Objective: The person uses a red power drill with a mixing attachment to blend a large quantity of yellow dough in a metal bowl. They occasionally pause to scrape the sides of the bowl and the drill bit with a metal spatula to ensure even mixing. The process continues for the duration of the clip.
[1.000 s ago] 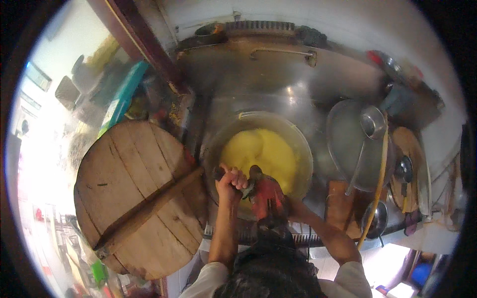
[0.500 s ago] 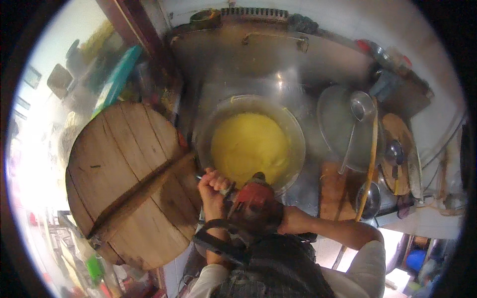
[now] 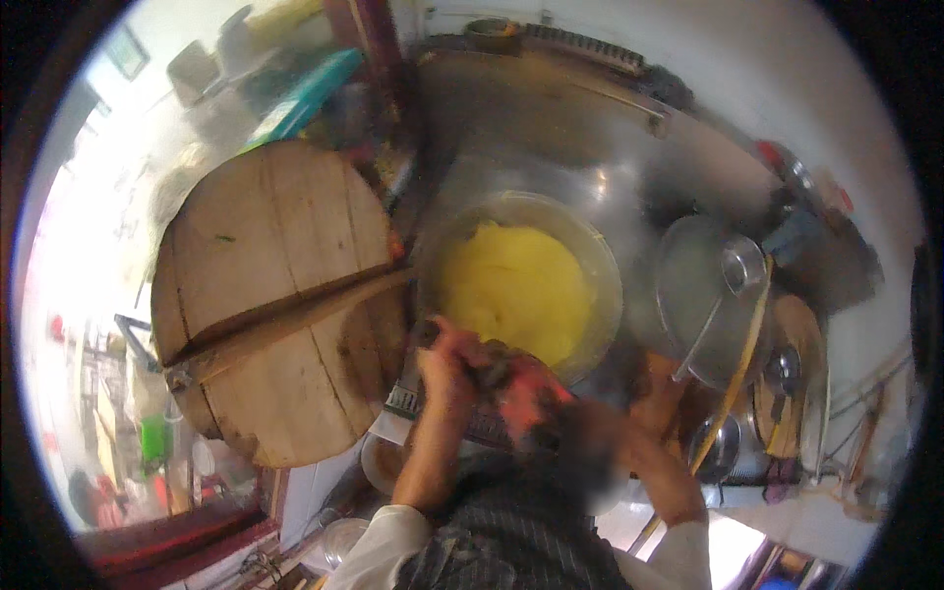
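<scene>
- Your left hand (image 3: 450, 356) is closed around the dark side handle of the red-and-black power tool (image 3: 531, 398), low in the centre of the frame.
- Your right hand (image 3: 608, 429), lower right of centre, is at the tool's rear; blur hides its fingers, so you cannot tell how it grips.
- The tool lies over the near rim of the large round pan (image 3: 607, 280). Your hands and the tool hide its working end, so contact with the contents cannot be told.
- The yellow mass (image 3: 521, 285) is in the pan, mid-frame. Compared with half a second ago, its surface differs: a dimple shows near your left hand and a ragged edge at the upper left. That suggests it is soft and being worked.
- Your view has turned too, so the wooden lid (image 3: 285, 226), left of the pan, sits at another slant; your hands keep much the same place against the pan.
- On the metal worktop (image 3: 634, 315), right of the pan, a ladle (image 3: 739, 264) lies over a wide grey basin (image 3: 680, 295).
</scene>
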Action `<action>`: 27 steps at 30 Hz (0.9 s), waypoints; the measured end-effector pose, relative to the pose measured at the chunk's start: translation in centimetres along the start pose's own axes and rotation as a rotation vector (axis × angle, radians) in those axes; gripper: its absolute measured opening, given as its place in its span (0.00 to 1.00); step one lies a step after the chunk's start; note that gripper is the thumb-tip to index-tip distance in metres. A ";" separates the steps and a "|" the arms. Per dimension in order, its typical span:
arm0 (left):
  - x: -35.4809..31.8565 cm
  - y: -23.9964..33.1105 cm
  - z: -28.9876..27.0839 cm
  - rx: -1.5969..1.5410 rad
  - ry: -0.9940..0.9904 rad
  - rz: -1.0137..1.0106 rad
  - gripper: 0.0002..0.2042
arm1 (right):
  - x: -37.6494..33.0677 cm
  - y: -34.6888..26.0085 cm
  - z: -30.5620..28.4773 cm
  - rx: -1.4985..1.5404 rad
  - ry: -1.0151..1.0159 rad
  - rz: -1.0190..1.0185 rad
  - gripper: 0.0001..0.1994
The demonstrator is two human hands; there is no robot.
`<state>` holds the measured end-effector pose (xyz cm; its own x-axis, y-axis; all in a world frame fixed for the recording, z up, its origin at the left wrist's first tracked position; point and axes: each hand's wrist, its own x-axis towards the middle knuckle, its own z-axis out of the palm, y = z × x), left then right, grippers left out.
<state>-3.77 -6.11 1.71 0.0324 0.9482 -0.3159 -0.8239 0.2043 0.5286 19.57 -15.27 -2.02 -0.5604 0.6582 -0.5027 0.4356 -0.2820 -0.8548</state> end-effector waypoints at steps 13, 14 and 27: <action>-1.2 -4.8 5.2 0.483 -0.062 -0.136 0.06 | -0.2 11.1 3.2 0.339 0.212 0.059 0.25; -0.3 -4.7 4.9 0.470 -0.049 -0.137 0.06 | 0.9 11.1 2.9 0.344 0.224 0.052 0.25; 8.8 -4.3 3.3 0.077 -0.271 -0.161 0.07 | 7.1 15.7 0.2 0.463 0.492 -0.085 0.27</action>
<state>1.93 2.16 -0.76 0.3168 0.9305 -0.1840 -0.7512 0.3646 0.5502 22.32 -15.20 -19.02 -0.1458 0.9012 -0.4081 -0.0034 -0.4130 -0.9107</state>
